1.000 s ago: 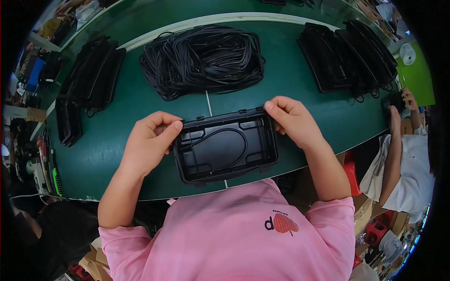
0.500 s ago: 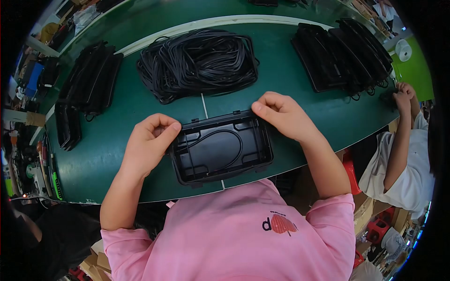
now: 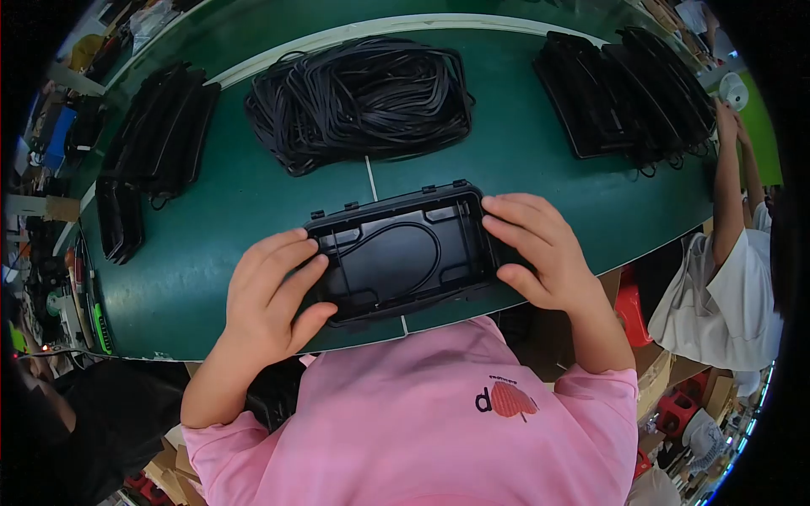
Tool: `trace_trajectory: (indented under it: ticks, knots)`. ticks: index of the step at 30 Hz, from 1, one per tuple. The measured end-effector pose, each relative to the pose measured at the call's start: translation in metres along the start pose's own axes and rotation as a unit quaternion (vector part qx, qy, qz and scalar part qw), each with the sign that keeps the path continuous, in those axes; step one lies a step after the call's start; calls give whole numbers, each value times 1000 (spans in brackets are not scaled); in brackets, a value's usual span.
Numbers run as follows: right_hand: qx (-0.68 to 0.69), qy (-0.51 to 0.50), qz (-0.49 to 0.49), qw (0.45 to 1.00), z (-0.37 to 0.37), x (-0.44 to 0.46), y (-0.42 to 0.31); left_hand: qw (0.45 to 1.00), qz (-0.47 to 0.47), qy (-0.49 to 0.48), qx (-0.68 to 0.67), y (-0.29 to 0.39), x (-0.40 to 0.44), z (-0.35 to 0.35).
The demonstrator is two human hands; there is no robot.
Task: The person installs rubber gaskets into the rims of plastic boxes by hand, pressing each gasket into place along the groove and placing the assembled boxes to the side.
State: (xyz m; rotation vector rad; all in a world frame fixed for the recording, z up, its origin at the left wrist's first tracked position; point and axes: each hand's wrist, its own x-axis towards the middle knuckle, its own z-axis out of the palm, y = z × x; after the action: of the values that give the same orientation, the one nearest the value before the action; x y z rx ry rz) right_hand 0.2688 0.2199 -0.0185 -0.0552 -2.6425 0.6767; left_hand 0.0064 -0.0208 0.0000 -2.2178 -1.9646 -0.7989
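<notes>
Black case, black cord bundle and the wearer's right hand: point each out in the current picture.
Black case point(image 3: 381, 268), head view: bare inner floor.
Black cord bundle point(image 3: 363, 103), head view: middle of the coils.
Right hand point(image 3: 550, 257), head view: back of the hand.

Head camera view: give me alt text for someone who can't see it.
The wearer's left hand and right hand touch opposite ends of an open black case at a green table, a thin cord curving inside. Beyond lie a heap of black strands and stacks of dark pieces.

Case point(image 3: 384, 268) on table point(image 3: 181, 270), cable bundle point(image 3: 363, 105) behind
</notes>
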Motion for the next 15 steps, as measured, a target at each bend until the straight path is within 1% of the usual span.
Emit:
trace_trajectory:
  ticks: [2,5,7,8,11,12,13,14,15]
  knots:
    - [-14,-5,-2,1000,4,-7,1,1000,6,-11,1,0,-2,0]
    - [2,-2,1,1000,0,-3,-3,1000,-14,7,13,-3,-4,0]
    - [-16,-38,10,999,3,0,-5,1000,-19,8,20,-7,-7,4]
    - [-14,-38,11,999,1,0,-7,1000,-20,7,19,-6,-8,3]
    - [-44,-27,1,999,-2,-3,-10,998,0,15,56,2,-9,-1]
    - [-63,-7,-24,998,3,-9,-8,998,16,23,57,7,-13,-3]
    - [-82,13,-48,995,8,-14,-7,999,28,8,46,11,-15,-5]
    - [-80,42,-50,995,14,-18,-8,999,28,8,44,13,-19,-1]
    - [-80,41,-50,995,13,-21,-10,998,24,17,47,14,-23,7]
